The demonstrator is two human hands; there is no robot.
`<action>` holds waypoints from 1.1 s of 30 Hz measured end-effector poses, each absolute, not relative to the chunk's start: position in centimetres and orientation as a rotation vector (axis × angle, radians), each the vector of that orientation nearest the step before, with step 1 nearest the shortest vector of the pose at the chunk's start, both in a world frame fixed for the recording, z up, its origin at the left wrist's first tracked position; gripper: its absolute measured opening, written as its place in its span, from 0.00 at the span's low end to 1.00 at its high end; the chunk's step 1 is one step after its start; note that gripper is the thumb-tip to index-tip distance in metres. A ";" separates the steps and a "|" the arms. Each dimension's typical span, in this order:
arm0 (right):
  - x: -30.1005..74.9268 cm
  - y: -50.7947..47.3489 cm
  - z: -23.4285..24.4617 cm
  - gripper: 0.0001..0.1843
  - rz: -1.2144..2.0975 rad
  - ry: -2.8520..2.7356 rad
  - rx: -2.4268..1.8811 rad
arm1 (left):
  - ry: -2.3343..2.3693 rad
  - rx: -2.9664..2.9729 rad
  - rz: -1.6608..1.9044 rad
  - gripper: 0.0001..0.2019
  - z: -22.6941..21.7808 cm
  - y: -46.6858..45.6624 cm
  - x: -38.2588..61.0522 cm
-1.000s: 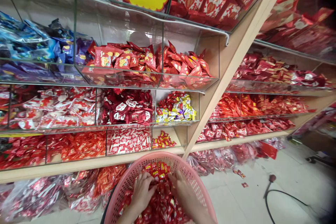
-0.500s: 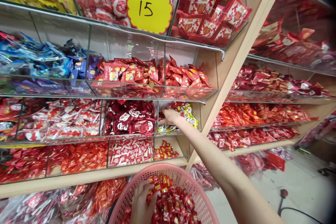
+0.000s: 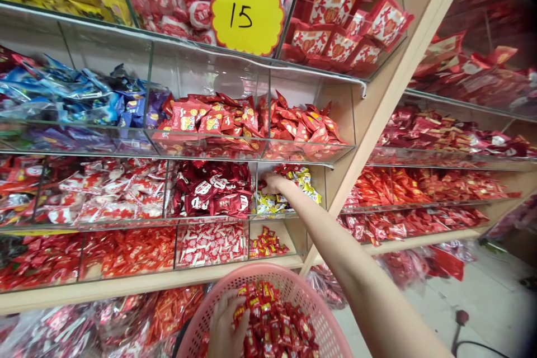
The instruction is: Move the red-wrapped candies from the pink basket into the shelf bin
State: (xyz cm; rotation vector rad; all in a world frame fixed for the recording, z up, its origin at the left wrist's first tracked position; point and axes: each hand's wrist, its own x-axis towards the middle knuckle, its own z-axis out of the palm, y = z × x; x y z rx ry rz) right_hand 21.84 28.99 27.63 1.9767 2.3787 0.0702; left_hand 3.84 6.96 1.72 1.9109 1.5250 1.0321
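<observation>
A pink plastic basket (image 3: 310, 305) at the bottom centre holds a heap of small red and yellow wrapped sweets (image 3: 277, 321). My left hand (image 3: 224, 330) rests in that heap, fingers curled over the sweets. My right hand (image 3: 273, 183) reaches up into a clear shelf bin of red and yellow sweets (image 3: 304, 179), fingers bent down among them; what it holds is hidden. Below that bin lies a small pile of the same red sweets (image 3: 266, 241).
Clear-fronted shelf bins hold dark red packets (image 3: 212, 187), white and red sweets (image 3: 210, 243), orange-printed red packets (image 3: 205, 117) and blue packets (image 3: 84, 100). A yellow sign reading 15 (image 3: 247, 15) hangs above. Bagged sweets lie under the wooden shelf edge (image 3: 126, 279). A black cable (image 3: 459, 327) lies on the floor.
My right hand left the basket and rose into the middle shelf bin, then pushed slightly deeper. The left hand stayed in the basket. The view tilted upward.
</observation>
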 end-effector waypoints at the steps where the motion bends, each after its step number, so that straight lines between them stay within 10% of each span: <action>1: 21.7 29.1 27.5 0.19 0.070 2.368 1.973 | 1.528 1.909 1.033 0.14 1.7 7.0 3.8; 33: 20.3 30.5 25.8 0.16 0.210 2.214 2.193 | 1.480 1.959 1.009 0.14 0.7 7.5 3.1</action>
